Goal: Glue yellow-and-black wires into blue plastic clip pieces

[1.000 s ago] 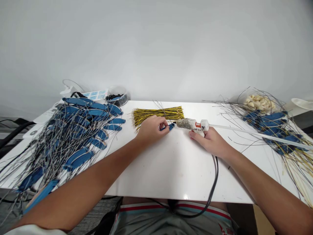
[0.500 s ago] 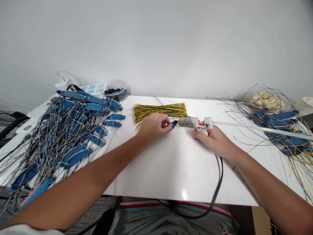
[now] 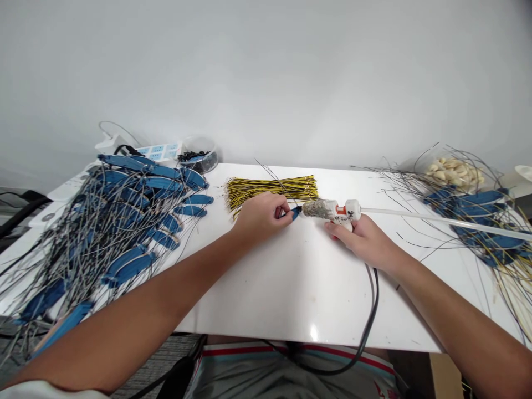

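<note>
My left hand (image 3: 266, 215) pinches a small blue piece (image 3: 296, 212) with a dark tip, just in front of a bundle of yellow and black wires (image 3: 270, 188). Wrapped round the handle of a white glue gun (image 3: 338, 210) is my right hand (image 3: 361, 237). The gun's nozzle, in a worn silvery sleeve, points left and is at the blue piece's dark tip; whether they touch cannot be made out. A long translucent glue stick (image 3: 436, 218) runs out of the gun's back to the right.
Blue pieces with dark wires (image 3: 128, 266) cover the left of the white table (image 3: 257, 299). Behind them are a power strip (image 3: 160, 151) and a clear tub of black bits (image 3: 199, 158). More blue pieces (image 3: 482, 205) and a bag of cream-coloured pieces (image 3: 455, 172) lie right. The gun's cable (image 3: 372, 321) hangs over the front edge.
The glue gun in my right hand has shifted very slightly. My left hand holds the blue piece in nearly the same place.
</note>
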The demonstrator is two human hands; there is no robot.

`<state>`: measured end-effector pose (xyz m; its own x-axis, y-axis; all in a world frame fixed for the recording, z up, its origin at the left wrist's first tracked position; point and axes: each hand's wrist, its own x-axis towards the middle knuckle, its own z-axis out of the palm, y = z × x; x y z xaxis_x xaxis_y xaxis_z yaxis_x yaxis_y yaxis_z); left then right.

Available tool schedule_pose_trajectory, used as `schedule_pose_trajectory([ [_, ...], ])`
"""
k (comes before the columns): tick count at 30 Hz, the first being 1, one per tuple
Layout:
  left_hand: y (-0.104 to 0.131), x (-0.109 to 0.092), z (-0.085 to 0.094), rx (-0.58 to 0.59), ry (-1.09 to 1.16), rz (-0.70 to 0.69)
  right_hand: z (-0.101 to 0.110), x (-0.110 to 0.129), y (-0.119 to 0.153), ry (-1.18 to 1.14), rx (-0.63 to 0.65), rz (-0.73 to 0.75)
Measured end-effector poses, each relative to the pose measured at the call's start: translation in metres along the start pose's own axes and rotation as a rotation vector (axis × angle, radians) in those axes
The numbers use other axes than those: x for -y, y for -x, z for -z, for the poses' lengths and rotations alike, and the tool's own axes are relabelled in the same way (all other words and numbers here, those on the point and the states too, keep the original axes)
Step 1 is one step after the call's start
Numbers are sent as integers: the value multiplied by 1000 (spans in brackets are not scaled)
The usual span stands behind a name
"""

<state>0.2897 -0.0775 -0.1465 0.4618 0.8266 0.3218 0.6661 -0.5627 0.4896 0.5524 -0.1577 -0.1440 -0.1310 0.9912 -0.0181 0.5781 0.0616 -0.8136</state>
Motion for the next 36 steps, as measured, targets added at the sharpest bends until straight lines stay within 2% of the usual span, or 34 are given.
schedule_pose_trajectory([
  [11,0,-1,1,18,12,15,-1,0,2,-2,1,-9],
  [36,1,1,-1,-24,4,-40,-1,2,2,-21,13,-15],
])
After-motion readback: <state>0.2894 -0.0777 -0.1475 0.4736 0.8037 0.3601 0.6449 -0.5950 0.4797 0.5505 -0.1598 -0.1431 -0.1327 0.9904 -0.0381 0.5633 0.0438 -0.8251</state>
